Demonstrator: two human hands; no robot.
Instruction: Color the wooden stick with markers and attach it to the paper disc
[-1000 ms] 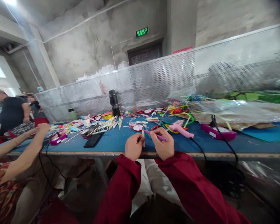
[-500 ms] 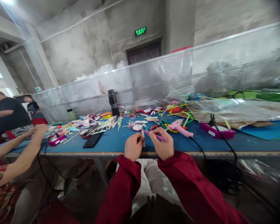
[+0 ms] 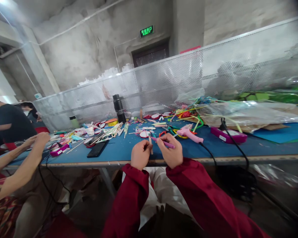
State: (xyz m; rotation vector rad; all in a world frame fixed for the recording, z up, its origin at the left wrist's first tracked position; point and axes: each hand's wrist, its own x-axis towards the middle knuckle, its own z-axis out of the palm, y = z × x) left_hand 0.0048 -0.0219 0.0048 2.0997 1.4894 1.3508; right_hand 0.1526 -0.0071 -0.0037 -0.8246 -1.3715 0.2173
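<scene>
Purple stick (image 3: 165,143), pale wood stick (image 3: 150,144), pink glue gun (image 3: 187,134), blue tbl (image 3: 124,150), dk-red sleeves (image 3: 136,188).

- One view only, worn on the head, looking forward and slightly down across the blue table (image 3: 119,150).
- Near: both hands at lower centre.
- Far: mesh screen (image 3: 213,76), wall, exit sign (image 3: 146,31).

At the near edge of the blue table (image 3: 119,150), the left hand (image 3: 139,154) pinches a pale wooden stick (image 3: 150,145) upright. The right hand (image 3: 171,152) grips a purple stem (image 3: 167,143) whose tip lies just beside the stick, between the two sets of fingers. Beyond the right fingers lies a pink glue gun (image 3: 188,133); a black phone (image 3: 96,149) lies left of the left fingers.
</scene>
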